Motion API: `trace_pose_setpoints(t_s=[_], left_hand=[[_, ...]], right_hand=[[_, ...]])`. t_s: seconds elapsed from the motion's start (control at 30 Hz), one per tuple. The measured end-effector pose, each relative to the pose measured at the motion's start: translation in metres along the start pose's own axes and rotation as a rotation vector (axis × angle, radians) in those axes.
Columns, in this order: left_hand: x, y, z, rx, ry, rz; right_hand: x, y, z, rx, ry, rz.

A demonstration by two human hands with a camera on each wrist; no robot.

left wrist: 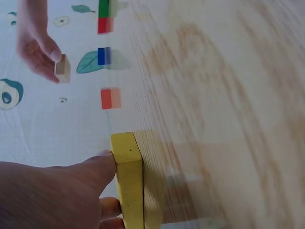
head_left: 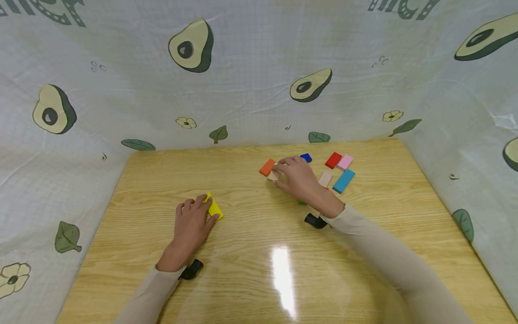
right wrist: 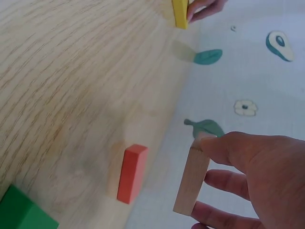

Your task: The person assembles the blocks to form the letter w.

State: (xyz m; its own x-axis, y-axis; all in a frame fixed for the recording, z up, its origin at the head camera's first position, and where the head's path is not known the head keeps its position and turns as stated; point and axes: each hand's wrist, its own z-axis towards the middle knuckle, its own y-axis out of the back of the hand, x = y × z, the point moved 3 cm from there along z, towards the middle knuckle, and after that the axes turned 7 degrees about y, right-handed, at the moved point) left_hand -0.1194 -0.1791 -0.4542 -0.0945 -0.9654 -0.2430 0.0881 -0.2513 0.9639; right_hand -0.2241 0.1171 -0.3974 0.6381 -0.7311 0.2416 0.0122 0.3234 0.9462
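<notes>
At the left of the table in the head view, my left hand (head_left: pixel 192 222) grips a yellow block (head_left: pixel 215 209), thumb at its near end and fingers toward the far end. The left wrist view shows that yellow block (left wrist: pixel 128 171) lying against the tabletop. My right hand (head_left: pixel 298 179) pinches a plain wooden block (right wrist: pixel 191 179) between thumb and fingers, raised over the tabletop. Just left of it lies an orange block (head_left: pixel 267 167). A dark blue block (head_left: pixel 306 157) sits behind the right hand, and a green block (head_left: pixel 301 202) is mostly hidden under that forearm.
Right of the right hand lie a red block (head_left: pixel 333 160), a pink block (head_left: pixel 345 162), a light blue block (head_left: pixel 344 181) and a pale wooden block (head_left: pixel 325 178). A printed cloth (head_left: pixel 251 81) stands around the back and sides of the wooden table (head_left: pixel 243 270).
</notes>
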Motion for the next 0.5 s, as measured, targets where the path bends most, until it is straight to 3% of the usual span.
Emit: trace_pose_setpoints(t_s=[0.5], left_hand=[[-0.003,0.001,-0.001,-0.006,0.009,0.042]], right_hand=[[0.026,-0.018,0.017,0.013,0.112,0.018]])
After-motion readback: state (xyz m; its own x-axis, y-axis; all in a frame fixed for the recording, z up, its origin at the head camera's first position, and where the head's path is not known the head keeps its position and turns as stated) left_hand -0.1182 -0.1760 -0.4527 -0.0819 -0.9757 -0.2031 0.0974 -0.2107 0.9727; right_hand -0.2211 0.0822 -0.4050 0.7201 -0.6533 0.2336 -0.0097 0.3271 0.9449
